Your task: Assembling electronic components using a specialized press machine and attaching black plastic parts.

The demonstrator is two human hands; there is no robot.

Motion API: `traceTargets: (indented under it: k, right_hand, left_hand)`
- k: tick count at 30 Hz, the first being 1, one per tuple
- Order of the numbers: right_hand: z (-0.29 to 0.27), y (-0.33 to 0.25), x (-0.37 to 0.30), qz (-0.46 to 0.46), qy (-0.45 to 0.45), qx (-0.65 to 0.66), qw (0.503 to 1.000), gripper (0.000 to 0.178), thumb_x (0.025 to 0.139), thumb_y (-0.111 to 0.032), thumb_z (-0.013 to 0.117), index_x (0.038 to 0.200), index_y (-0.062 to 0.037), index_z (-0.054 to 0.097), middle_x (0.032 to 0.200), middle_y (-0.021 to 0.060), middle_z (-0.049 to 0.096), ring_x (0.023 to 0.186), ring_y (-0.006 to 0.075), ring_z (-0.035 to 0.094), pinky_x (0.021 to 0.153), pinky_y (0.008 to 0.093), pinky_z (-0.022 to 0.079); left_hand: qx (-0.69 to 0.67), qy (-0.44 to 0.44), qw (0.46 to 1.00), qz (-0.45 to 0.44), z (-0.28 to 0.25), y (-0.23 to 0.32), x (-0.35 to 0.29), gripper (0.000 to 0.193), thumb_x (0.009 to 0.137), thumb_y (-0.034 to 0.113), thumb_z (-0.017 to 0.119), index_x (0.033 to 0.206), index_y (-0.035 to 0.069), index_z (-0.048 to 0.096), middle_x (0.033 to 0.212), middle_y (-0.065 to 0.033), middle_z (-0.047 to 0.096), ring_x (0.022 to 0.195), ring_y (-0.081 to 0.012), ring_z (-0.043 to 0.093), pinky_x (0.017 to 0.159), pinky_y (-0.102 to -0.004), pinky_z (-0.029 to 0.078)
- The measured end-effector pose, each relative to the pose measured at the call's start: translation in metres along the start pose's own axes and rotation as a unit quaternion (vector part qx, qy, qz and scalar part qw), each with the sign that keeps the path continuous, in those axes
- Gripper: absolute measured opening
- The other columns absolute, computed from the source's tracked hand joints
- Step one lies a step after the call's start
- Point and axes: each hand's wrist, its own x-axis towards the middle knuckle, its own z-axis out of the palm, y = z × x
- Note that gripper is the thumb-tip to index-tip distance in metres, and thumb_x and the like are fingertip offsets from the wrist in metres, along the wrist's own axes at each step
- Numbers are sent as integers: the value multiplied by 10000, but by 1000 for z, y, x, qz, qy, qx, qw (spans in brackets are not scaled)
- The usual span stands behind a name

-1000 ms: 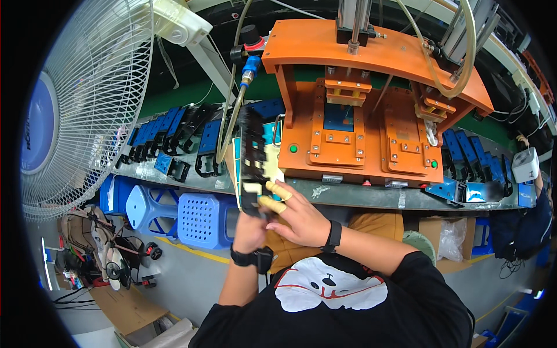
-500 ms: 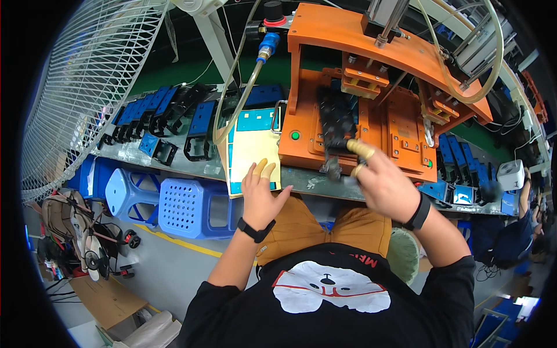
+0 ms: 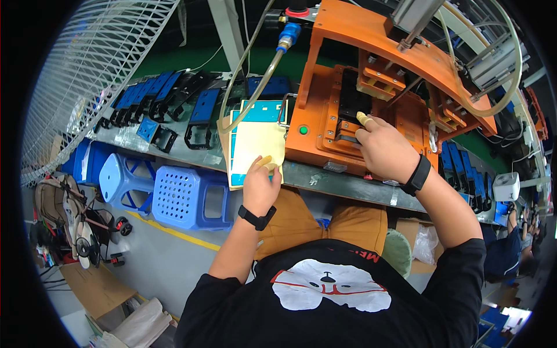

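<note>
A long black part (image 3: 351, 95) lies in the left nest of an orange press fixture (image 3: 325, 129), partly under the upper block. My right hand (image 3: 387, 146) is closed at the near end of this part, with its thumb side and fingertips against it. To the left, my left hand (image 3: 261, 187) rests on the lower part of a pale yellow sheet (image 3: 258, 142) with blue-green areas. Its fingers are bent and drawn together; whether anything is between them is hidden. Yellow finger cots cover some fingertips on both hands.
Blue and black frame parts (image 3: 203, 113) stand in a row on the bench at left, others (image 3: 458, 162) at right. A green button (image 3: 303, 130) sits on the fixture. An air hose (image 3: 250, 98) hangs beside it. Blue stools (image 3: 177, 197) and a fan (image 3: 98, 75) are at left.
The black part, blurred and tilted above the fixture before, now lies in its left nest. My left hand's spread fingers have drawn together lower on the sheet. The whole view has shifted slightly.
</note>
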Motion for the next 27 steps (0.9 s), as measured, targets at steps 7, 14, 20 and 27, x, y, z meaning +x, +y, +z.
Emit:
traceTargets:
  k: [7,14,20,27]
  right_hand:
    - [-18,-14,0,-17,37,-30,999,494,834,-327,774,1179,-9,618,1182,257,642,1148,458,592,991,501,485]
    - [32,-137,28,99,-3,284,954,687,877,-252,778,1408,51,463,1442,364,468,1259,508,536,1018,492,492]
    - [80,-118,48,66,81,211,972,666,907,-270,759,1371,96,452,1330,361,542,1237,525,538,1022,500,480]
    - [63,-139,41,80,100,295,947,646,932,-190,737,1446,56,433,1299,264,592,891,269,664,757,297,561]
  left_hand:
    - [-153,15,983,-100,-12,6,7,168,946,168,653,997,11,681,934,-237,712,884,-441,679,787,-471,544]
    - [-283,106,921,-247,-41,-7,5,134,935,102,702,1000,-13,683,828,-103,737,736,-122,695,686,-280,551]
    - [-206,156,958,-123,-63,-9,1,119,931,96,711,1023,23,694,891,-115,751,741,-196,725,703,-307,556]
    - [-201,178,955,-125,-96,17,-19,151,933,120,724,1039,15,705,896,-144,741,749,-202,711,677,-307,544]
